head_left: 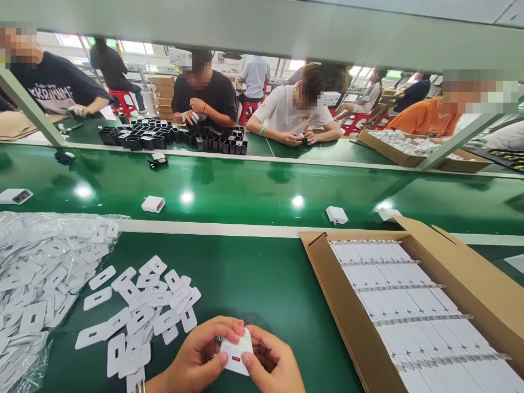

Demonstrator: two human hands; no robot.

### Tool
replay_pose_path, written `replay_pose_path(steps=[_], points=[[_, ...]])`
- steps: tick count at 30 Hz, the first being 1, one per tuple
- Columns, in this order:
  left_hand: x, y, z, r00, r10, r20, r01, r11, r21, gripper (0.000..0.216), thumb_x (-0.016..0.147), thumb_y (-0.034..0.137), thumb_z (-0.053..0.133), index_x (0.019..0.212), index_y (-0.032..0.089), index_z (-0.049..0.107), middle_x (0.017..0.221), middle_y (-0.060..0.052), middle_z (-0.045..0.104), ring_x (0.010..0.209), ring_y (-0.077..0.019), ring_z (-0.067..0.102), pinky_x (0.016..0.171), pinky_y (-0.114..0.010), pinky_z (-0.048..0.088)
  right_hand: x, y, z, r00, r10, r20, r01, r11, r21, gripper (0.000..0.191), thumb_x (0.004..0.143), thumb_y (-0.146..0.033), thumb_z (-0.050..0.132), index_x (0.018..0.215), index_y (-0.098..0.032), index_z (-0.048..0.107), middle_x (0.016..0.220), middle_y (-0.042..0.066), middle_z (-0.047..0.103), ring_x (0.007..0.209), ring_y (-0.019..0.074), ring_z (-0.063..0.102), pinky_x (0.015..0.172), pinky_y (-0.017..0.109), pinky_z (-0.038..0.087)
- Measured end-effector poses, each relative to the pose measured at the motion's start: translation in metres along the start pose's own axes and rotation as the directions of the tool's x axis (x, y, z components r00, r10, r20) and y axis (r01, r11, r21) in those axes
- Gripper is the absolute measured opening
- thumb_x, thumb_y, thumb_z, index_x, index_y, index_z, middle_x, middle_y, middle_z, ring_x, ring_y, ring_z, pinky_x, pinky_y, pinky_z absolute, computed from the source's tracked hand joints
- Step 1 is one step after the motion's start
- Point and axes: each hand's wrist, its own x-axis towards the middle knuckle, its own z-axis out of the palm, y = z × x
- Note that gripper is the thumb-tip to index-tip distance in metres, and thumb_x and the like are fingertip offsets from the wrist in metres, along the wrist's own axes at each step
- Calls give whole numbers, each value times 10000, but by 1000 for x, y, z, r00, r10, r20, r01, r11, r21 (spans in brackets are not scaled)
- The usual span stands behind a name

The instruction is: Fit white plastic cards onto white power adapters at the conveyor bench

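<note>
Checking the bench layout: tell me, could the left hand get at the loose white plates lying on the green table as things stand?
Probably yes. The loose white plates lie just left of the left hand with nothing between them, but that hand and the right hand both grip the white charger, so it would have to let go first.

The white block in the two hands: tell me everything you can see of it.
The white block is a small, smooth, plastic-looking piece with rounded corners and a red slot on the face turned toward the camera. It sits tilted, held off the green table between the left hand and right hand; fingertips of both grip its edges. Its underside and back are hidden.
</note>
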Motion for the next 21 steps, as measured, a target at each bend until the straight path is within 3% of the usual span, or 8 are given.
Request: replay_pose_path(steps=[3, 6, 12, 14, 18, 21], points=[[-2, 3, -3, 1000, 3, 30, -6, 994, 108, 288, 884, 349, 572, 1169, 333, 609, 1233, -93, 552, 1123, -260, 580, 836, -336, 535, -6, -1, -1, 993, -113, -28, 110, 990, -89, 330, 683, -472, 686, 839, -181, 699, 727, 50, 678, 648, 182, 621, 611, 264, 516], [0, 5, -7, 998, 46, 40, -56, 955, 291, 370, 818, 265, 642, 1179, 334, 603, 1231, -90, 561, 1074, -255, 599, 835, -337, 530, -8, -3, -7, 980, -200, -8, 195, 963, -187, 218, 671, -324, 676, 839, -186, 691, 723, 41, 670, 630, 176, 620, 591, 251, 515], [-1, 8, -9, 988, 124, 87, -151, 869, 470, 522, 696, 83, 691, 1146, 329, 589, 1236, -73, 602, 1098, -256, 621, 906, -330, 520, -9, -8, -22, 943, -327, 63, 328, 883, -334, 452, 645, -286, 723, 1084, -202, 662, 917, 80, 724, 755, 223, 671, 701, 287, 551], [-4, 9, -7, 987, 144, 78, -163, 858, 487, 483, 693, 81, 692, 1107, 300, 575, 1225, -85, 614, 1101, -259, 625, 905, -333, 527, -10, -13, -23, 932, -350, 93, 358, 851, -385, 449, 627, -274, 753, 1064, -220, 664, 930, 66, 724, 760, 218, 667, 703, 274, 548], [-5, 12, -4, 975, 204, 85, -220, 860, 460, 371, 704, 81, 647, 1004, 257, 520, 1215, -88, 624, 1137, -253, 613, 906, -328, 532, -14, -23, -18, 835, -542, 93, 518, 719, -464, 313, 658, -258, 725, 958, -221, 641, 853, 42, 713, 716, 195, 665, 643, 226, 539], [-3, 18, -5, 971, 200, 133, -239, 836, 495, 417, 697, 49, 637, 1030, 261, 502, 1259, -78, 604, 1187, -240, 581, 978, -333, 491, -15, -22, -14, 756, -645, 107, 602, 623, -498, 402, 685, -266, 715, 1064, -226, 587, 903, 35, 711, 751, 180, 684, 670, 200, 545]])
